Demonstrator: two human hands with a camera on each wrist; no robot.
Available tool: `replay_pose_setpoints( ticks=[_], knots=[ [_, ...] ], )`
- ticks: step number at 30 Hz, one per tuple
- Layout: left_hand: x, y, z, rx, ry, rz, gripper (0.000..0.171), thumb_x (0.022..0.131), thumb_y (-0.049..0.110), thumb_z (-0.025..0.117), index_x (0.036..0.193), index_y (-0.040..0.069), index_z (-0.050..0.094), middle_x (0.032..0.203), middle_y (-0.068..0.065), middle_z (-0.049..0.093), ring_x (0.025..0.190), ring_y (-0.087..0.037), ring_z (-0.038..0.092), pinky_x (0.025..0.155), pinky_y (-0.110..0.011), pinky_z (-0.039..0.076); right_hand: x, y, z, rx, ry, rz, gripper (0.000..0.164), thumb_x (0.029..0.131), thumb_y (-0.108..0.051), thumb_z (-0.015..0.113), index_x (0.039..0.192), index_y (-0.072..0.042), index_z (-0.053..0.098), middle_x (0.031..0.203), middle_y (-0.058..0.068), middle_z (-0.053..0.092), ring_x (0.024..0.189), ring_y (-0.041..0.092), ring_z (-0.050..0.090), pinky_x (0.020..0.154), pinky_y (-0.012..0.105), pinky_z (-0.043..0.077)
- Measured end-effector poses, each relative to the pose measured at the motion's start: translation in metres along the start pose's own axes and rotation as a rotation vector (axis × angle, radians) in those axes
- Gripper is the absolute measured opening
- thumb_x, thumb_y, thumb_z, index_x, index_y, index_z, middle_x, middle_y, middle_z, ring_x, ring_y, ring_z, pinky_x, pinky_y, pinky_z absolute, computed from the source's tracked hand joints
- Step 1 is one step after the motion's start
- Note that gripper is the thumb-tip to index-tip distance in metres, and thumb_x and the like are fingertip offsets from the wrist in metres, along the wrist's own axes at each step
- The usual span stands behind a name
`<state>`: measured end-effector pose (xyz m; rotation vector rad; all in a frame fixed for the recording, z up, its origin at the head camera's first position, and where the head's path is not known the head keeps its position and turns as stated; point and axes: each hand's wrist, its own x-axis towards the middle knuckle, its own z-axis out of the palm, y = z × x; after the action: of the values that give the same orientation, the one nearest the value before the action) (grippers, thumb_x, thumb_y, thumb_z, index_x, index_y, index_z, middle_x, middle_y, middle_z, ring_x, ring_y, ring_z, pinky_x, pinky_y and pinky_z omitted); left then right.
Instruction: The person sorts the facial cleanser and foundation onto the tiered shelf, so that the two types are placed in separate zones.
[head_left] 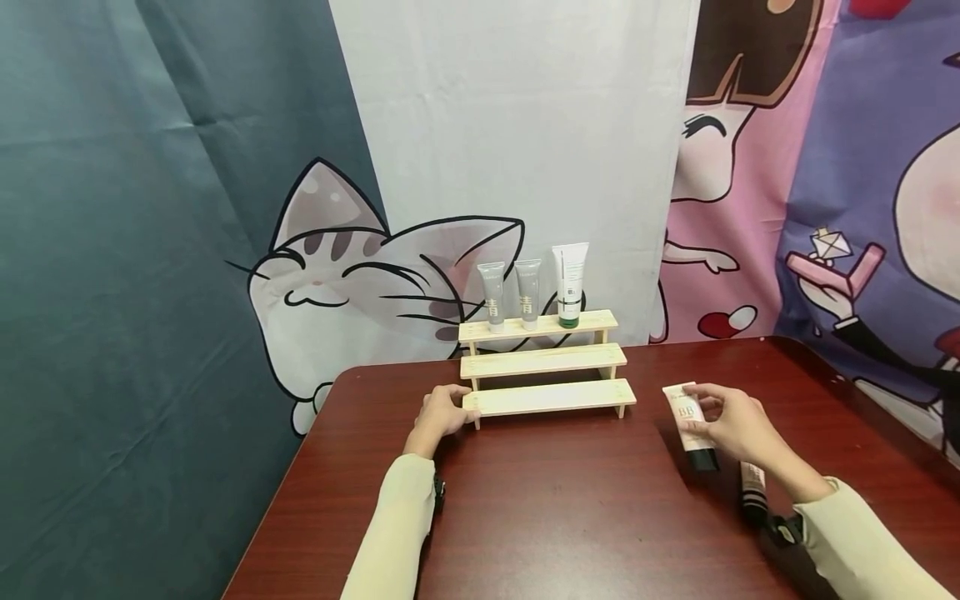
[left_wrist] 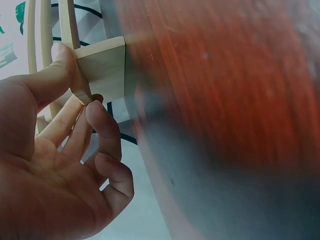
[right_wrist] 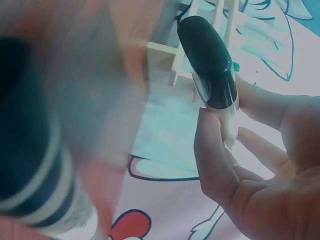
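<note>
My left hand (head_left: pixel 442 412) grips the left end of the lowest step of a three-step wooden display stand (head_left: pixel 555 399). In the left wrist view, the thumb lies on one face of the step (left_wrist: pixel 81 85) and fingers reach behind it. To the right of the stand, my right hand (head_left: pixel 738 425) pinches a pale BB cream tube (head_left: pixel 688 419) above the table, tilted with its black cap down. The right wrist view shows the black cap (right_wrist: pixel 207 52) close up, with thumb and fingers on the tube's body.
Two grey tubes (head_left: pixel 493 293) (head_left: pixel 528 292) and a white tube with a green cap (head_left: pixel 570 282) stand on the top step. Another tube with a black striped cap (head_left: pixel 753 492) is on the reddish-brown table (head_left: pixel 570 508), partly behind my right forearm. A printed curtain (head_left: pixel 525 125) hangs behind.
</note>
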<state>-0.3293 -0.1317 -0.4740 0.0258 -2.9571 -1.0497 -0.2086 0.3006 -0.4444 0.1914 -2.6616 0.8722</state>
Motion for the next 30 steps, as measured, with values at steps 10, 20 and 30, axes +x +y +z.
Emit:
replay_pose_setpoints(
  ticks=[10, 20, 30],
  knots=[
    [-0.002, -0.001, -0.001, -0.002, -0.005, -0.010, 0.050, 0.078, 0.035, 0.086, 0.125, 0.027, 0.070, 0.133, -0.012, 0.061, 0.122, -0.039, 0.054, 0.088, -0.057, 0.045, 0.007, -0.016, -0.001, 0.043, 0.120, -0.058, 0.056, 0.072, -0.012, 0.089, 0.120, 0.005, 0.066, 0.094, 0.021, 0.072, 0.075, 0.027, 0.072, 0.056, 0.021, 0.050],
    [-0.002, -0.001, -0.001, 0.001, -0.008, -0.005, 0.050, 0.079, 0.036, 0.085, 0.126, 0.027, 0.069, 0.132, -0.013, 0.061, 0.121, -0.040, 0.054, 0.087, -0.057, 0.046, 0.016, -0.036, 0.003, 0.128, 0.169, -0.101, 0.055, 0.073, -0.007, 0.088, 0.123, 0.000, 0.066, 0.096, 0.023, 0.071, 0.072, 0.020, 0.072, 0.053, 0.017, 0.051],
    [-0.002, 0.002, -0.001, -0.002, -0.011, -0.010, 0.051, 0.079, 0.035, 0.085, 0.126, 0.027, 0.069, 0.132, -0.013, 0.061, 0.120, -0.039, 0.055, 0.086, -0.056, 0.046, 0.028, -0.054, 0.011, 0.205, 0.232, -0.133, 0.053, 0.075, 0.000, 0.085, 0.125, -0.003, 0.066, 0.093, 0.019, 0.072, 0.071, -0.002, 0.066, 0.054, 0.017, 0.051]
  ],
)
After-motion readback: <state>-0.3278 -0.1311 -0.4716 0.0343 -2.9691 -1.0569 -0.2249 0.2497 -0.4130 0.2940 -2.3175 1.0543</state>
